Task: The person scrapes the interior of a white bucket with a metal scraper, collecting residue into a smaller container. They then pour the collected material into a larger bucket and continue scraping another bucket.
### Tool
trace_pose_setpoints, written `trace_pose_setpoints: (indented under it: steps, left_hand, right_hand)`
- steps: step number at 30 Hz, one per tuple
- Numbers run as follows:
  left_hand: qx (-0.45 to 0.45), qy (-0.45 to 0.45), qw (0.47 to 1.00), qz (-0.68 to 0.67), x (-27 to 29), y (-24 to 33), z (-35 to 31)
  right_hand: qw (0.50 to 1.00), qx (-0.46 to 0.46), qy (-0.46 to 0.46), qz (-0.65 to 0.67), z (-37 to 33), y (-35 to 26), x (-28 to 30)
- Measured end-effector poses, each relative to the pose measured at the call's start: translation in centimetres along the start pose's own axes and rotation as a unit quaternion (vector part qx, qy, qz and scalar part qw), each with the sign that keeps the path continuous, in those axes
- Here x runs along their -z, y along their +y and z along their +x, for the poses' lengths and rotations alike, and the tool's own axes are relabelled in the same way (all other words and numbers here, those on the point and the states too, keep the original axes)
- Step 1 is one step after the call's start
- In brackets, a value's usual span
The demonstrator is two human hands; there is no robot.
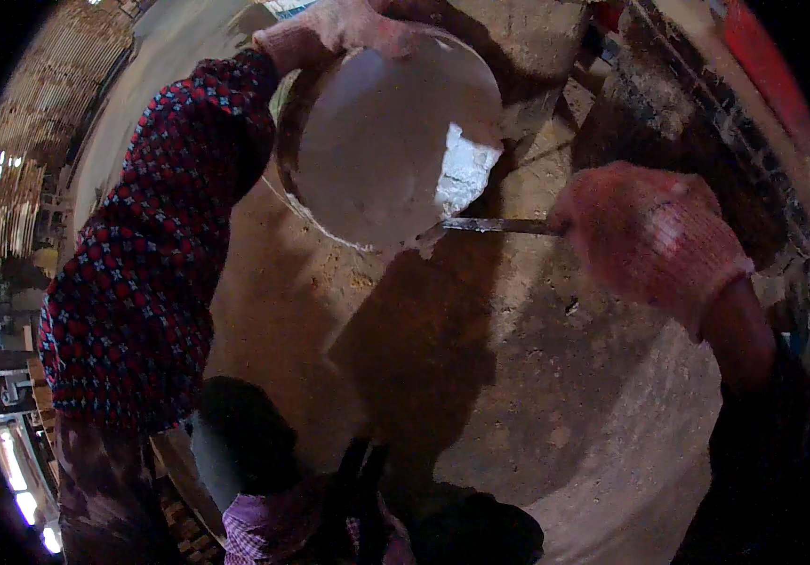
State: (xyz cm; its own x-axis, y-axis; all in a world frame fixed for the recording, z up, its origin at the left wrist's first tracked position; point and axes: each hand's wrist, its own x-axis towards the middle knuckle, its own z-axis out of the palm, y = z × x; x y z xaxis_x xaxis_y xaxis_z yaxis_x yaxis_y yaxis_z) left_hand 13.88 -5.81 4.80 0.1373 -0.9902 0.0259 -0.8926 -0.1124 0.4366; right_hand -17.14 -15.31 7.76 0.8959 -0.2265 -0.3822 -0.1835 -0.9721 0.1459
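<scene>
Nearest cam: L forearm in a red-and-blue patterned sleeve (141,254), running up the frame's left side.

R hand (654,240), pink knit glove, fingers curled tight together round the handle end of a metal blade (494,225). Blade's long axis approx. horizontal, pointing left from the fist; tip meets the lower right rim of a pale round disc (381,141), touching or just under the edge, can't tell which. A small pale flake hangs at the contact pt.

L hand (339,26), same glove type, clamps the disc's top rim; fingertips wrapped over the edge, partly cut by frame top. Disc is held tilted, face to cam, above the ground.

Relation: disc lies left and slightly up from R fingers; L hand already on it, R hand reaches it only via blade.

Below: tan dirt floor (518,377), rough. A dark rounded object (235,433) and purple checked cloth (264,527) at bottom edge, unclear what.
</scene>
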Motion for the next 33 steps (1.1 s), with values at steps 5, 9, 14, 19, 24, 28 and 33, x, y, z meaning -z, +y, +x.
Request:
trace_pose_setpoints:
  steps: [5, 9, 14, 19, 24, 28, 33]
  left_hand:
    - [-0.007, 0.028, 0.999, 0.022, 0.1, 1.3, 0.9]
    - [0.025, 0.037, 0.999, 0.022, 0.6, -0.8, 0.9]
    - [0.094, 0.102, 0.987, 0.078, -2.9, -2.2, -0.9]
    - [0.208, 0.09, 0.964, 0.14, -3.4, 0.5, 1.6]
    - [0.325, 0.18, 0.927, 0.042, 0.5, -2.1, 2.0]
    - [0.357, 0.153, 0.921, -0.005, 0.3, -1.8, 2.9]
    - [0.332, 0.139, 0.932, 0.028, -1.8, -2.7, 3.7]
  right_hand:
    - [0.959, 0.028, 0.226, 0.171, -3.5, 1.6, -5.9]
    - [0.947, 0.045, 0.167, 0.269, -2.8, 1.7, -12.8]
    - [0.843, 0.044, 0.127, 0.521, -1.7, -2.6, -18.3]
    - [0.839, -0.109, 0.054, 0.531, -6.4, 0.1, -19.7]
    - [0.908, -0.194, 0.089, 0.361, -6.7, 0.1, -10.5]
    - [0.894, -0.173, 0.046, 0.41, -6.0, 2.3, -7.9]
    - [0.919, -0.158, -0.029, 0.361, -4.0, 3.8, -4.7]
